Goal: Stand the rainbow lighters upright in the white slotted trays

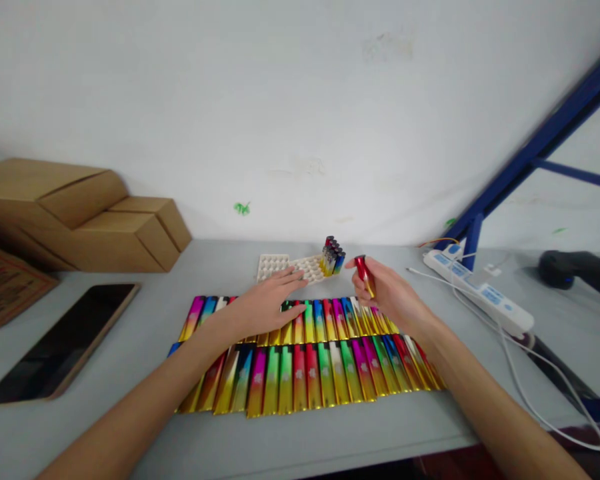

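My right hand (390, 290) grips a red-and-gold lighter (364, 272) between thumb and fingers, raised above the back row. With fingers stretched out, my left hand (265, 308) hovers over or rests on the back row of lighters (323, 321); contact cannot be made out. Its fingertips reach toward a white moulded tray (310, 269). At that tray's right end, several lighters (333, 259) stand upright in a cluster. A front row of shiny multicoloured lighters (313, 377) lies side by side, nearer to me. My left forearm hides part of both rows.
Another white tray piece (271, 263) lies at the back, left of the first. Cardboard boxes (80, 213) and a dark-screened tablet (63, 343) occupy the left. On the right are a power strip (480, 293), white cables, a black device (577, 270) and a blue metal frame (545, 137).
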`<state>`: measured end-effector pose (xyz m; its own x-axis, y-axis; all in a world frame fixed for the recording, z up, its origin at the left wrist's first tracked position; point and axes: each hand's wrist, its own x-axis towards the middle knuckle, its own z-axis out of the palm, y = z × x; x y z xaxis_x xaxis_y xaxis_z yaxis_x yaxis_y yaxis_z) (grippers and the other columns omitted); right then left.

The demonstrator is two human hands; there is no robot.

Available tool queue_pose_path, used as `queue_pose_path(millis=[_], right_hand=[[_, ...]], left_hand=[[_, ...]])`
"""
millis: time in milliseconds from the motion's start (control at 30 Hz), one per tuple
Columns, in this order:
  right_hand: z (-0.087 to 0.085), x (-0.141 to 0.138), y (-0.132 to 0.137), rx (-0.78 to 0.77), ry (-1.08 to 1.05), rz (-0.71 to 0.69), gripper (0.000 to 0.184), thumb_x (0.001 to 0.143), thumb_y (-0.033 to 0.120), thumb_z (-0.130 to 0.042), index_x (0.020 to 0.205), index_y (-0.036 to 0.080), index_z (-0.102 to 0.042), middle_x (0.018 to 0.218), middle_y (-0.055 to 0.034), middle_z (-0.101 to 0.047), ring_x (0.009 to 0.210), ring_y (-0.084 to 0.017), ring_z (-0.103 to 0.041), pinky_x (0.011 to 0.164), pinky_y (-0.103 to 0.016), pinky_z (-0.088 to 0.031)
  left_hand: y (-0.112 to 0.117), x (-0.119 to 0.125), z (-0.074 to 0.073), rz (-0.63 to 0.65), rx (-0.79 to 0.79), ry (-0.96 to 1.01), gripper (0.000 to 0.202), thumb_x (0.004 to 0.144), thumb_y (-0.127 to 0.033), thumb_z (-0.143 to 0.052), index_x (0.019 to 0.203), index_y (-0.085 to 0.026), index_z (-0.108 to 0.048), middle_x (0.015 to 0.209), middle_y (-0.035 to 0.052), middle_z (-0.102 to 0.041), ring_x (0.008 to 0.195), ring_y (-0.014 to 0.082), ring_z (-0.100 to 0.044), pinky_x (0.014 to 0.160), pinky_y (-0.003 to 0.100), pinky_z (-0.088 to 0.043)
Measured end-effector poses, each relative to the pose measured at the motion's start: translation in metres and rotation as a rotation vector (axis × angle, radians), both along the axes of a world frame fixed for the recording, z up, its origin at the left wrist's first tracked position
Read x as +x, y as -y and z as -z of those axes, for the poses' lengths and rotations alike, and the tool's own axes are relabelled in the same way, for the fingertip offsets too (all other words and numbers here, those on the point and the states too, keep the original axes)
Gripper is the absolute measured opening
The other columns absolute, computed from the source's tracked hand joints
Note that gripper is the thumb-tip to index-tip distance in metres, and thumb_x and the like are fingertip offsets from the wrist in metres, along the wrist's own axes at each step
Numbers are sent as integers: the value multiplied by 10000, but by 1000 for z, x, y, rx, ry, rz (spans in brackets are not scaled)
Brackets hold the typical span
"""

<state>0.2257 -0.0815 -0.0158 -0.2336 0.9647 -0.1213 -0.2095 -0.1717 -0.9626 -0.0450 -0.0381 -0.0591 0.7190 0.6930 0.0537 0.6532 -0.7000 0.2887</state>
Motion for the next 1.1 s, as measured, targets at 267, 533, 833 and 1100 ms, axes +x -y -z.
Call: queue_pose_path(millis=[267,533,833,1100], right_hand=[[-46,2,-40,269,206,-91,267,879,417,-747,1072,232,-750,971,-35,-664,917,-166,-608,874,-365,-539],[-51,-19,-104,655,687,25,375,724,485,-848,911,201,-691,801,-31,-729,759,-192,-678,775,-375,-561],[-55,-29,-128,807,974,-101,275,847,370,-717,1048,184,-733,930,-78,-787,836,-227,-747,789,-374,-616],[-60,-25,-137,870,1276,-433,286,810,209,-677,1077,224,-778,1049,-63,-783,883,-223,-741,836,-353,-578]], left_hand=[[0,-1,4,1,44,10,591,1020,-516,-448,1480,-151,-515,1612,118,-421,1528,277,-328,1252,445,-271],[1,-1,4,8,61,31,568,1014,-470,-489,1469,-133,-532,1608,129,-425,1520,266,-346,1264,403,-233],[4,-1,2,-12,26,26,577,1012,-470,-484,1486,-143,-511,1617,110,-414,1537,268,-306,1264,403,-223],[4,-2,5,-6,42,47,586,1010,-481,-452,1490,-149,-506,1608,96,-434,1532,267,-314,1259,400,-229]])
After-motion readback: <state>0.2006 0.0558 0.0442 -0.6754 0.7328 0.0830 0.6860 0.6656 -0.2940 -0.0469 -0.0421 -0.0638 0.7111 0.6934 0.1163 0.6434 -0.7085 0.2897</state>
